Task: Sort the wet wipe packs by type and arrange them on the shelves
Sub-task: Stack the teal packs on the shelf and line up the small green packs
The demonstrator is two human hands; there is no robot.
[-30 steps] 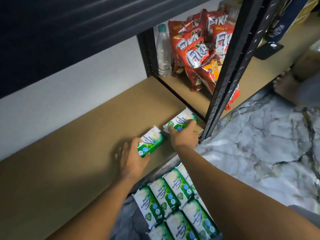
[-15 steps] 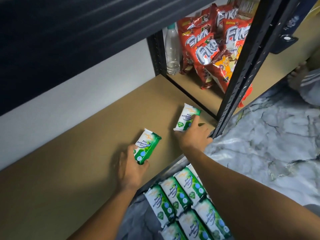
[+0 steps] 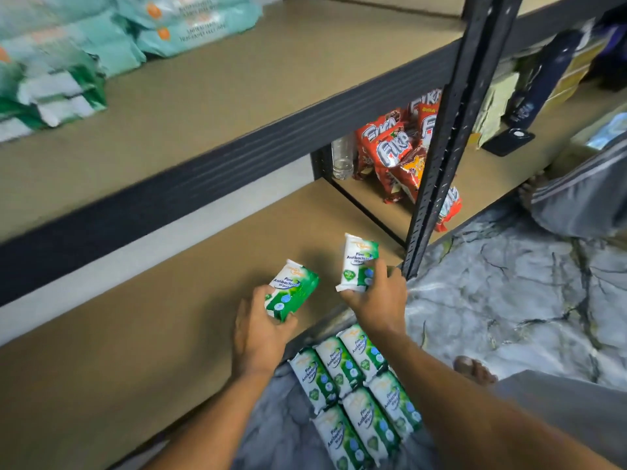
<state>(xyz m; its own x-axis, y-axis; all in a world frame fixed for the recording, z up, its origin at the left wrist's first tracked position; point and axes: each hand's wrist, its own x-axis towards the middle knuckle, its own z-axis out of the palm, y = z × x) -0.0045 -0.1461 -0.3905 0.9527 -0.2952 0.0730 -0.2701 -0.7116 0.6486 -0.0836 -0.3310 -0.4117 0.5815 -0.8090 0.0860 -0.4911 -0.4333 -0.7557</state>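
Near the frame's centre, a green-and-white plastic wipe pack is gripped in the curled left hand above the brown lower shelf board. A second matching pack is pinched upright by the right hand, forearm extended from lower right. More such packs are lined up on the floor below.

Left pack, right pack: green-white pine wipes, held tilted over lower shelf front edge | floor packs: flat, in rows
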